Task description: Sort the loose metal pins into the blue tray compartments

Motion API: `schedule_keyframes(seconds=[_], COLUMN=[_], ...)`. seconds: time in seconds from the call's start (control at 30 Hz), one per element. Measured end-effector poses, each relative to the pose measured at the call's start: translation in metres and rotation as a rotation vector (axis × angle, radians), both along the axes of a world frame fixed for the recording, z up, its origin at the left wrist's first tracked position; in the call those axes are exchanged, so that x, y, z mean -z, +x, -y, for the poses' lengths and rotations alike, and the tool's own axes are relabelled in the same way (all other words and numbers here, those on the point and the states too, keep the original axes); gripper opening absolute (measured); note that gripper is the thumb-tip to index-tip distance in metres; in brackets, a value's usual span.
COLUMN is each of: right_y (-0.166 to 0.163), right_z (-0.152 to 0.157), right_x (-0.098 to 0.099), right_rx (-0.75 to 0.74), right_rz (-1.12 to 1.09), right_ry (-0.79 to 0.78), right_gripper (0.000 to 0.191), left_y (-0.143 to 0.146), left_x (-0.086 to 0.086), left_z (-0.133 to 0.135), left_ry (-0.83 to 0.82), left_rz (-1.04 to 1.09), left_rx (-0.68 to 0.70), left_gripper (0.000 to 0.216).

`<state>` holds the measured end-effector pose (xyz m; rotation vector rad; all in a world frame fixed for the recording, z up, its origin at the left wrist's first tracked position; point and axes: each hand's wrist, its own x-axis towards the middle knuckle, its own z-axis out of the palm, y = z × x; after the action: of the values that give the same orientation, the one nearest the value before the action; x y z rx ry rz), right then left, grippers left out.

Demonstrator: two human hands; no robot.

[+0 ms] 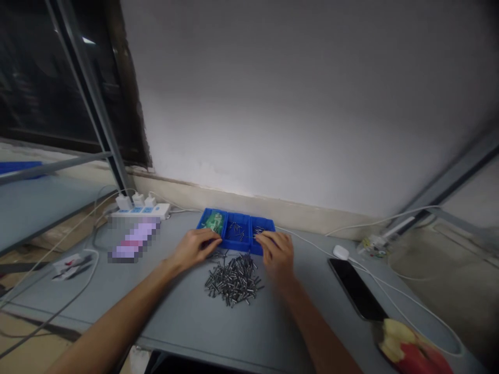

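A heap of several small grey metal pins [234,279] lies on the grey table [195,322]. Behind it stands a blue three-part tray [237,243]; its left part holds something green, the middle and right parts hold a few pins. My left hand [194,249] rests at the tray's front left edge, fingers curled together near the heap. At the tray's right front corner sits my right hand [277,254], fingers bent down and pinched. What either hand holds is too small to make out.
A white power strip [141,211] with plugged chargers and cables sits at the back left. A black phone [356,294] and a white charger [340,252] lie on the right, a bitten apple [409,349] at the front right. A wall rises behind.
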<state>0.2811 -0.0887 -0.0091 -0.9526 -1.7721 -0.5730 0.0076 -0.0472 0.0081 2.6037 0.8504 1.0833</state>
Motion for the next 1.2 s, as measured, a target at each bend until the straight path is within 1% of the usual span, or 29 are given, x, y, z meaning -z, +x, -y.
schedule_keyframes(seconds=[0.07, 0.13, 0.23, 0.3, 0.4, 0.6, 0.73, 0.9, 1.07, 1.2], right_y=[0.007, 0.012, 0.015, 0.016, 0.013, 0.001, -0.001, 0.000, -0.002, -0.004], right_z=[0.000, -0.001, -0.005, -0.007, -0.007, -0.003, -0.002, -0.004, -0.003, -0.001], right_x=[-0.003, -0.004, -0.002, 0.001, 0.004, 0.003, 0.003, 0.004, 0.004, 0.003], right_rx=[0.083, 0.185, 0.317, 0.344, 0.303, 0.207, 0.186, 0.185, 0.158, 0.130], right_rz=[-0.106, -0.180, -0.178, -0.150, -0.154, -0.122, -0.102, -0.106, -0.112, -0.104], right_ry=[0.083, 0.103, -0.020, -0.107, -0.148, -0.118, -0.125, -0.127, -0.146, -0.156], right_gripper=[0.011, 0.009, 0.018, 0.026, 0.027, 0.021, 0.019, 0.018, 0.017, 0.017], left_y=[-0.002, -0.002, 0.000, 0.002, 0.005, 0.009, 0.008, 0.011, 0.011, 0.010], left_x=[0.001, 0.003, 0.009, 0.013, 0.018, 0.028, 0.026, 0.023, 0.025, 0.020], left_z=[-0.003, -0.005, -0.008, -0.008, -0.008, -0.009, -0.008, -0.007, -0.007, -0.003], left_ry=[-0.069, -0.117, -0.118, -0.114, -0.114, -0.116, -0.122, -0.168, -0.132, -0.120], left_rz=[-0.091, -0.207, -0.306, -0.340, -0.360, -0.374, -0.387, -0.455, -0.449, -0.431], left_rx=[-0.021, -0.022, -0.006, -0.008, -0.025, -0.074, -0.050, -0.080, -0.072, -0.057], left_gripper=[0.024, 0.023, 0.019, 0.019, 0.018, 0.018, 0.017, 0.014, 0.015, 0.016])
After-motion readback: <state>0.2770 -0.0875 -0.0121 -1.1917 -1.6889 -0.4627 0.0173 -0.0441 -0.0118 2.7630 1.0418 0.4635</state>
